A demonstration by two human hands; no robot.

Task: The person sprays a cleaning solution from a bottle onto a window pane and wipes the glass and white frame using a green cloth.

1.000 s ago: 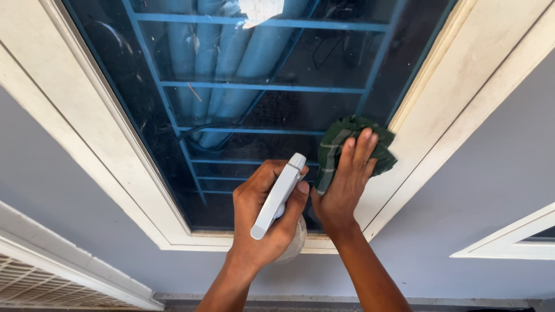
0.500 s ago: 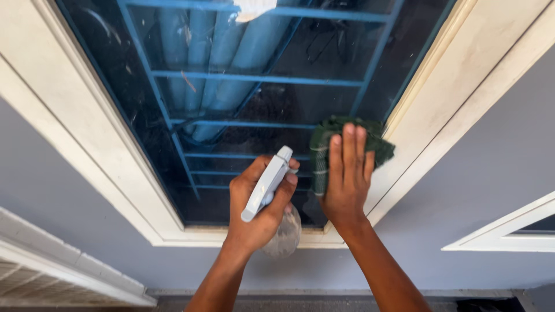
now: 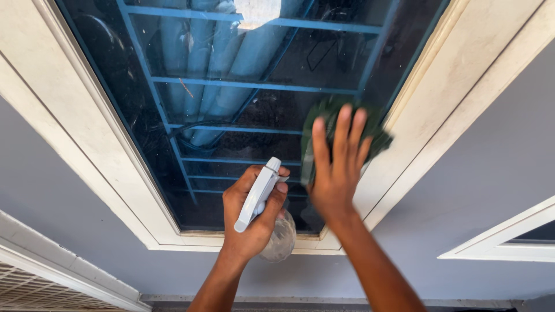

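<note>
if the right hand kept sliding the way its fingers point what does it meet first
The right hand presses a dark green cloth flat on the glass window pane, fingers pointing up the pane. Going straight on, it would probably stay on bare glass; the cream window frame lies just to its right, so a slight drift meets that.

A dark glass window pane [image 3: 173, 115] sits in a cream painted frame [image 3: 69, 144] set into a grey-blue wall [image 3: 491, 162]. Blue metal bars [image 3: 254, 85] run behind the glass, level rungs crossing slanted uprights. A dark green cloth [image 3: 373, 136], blurred, lies flat against the pane near its right edge, above the lower right corner. Faint streaks mark the glass towards the left edge.
</note>
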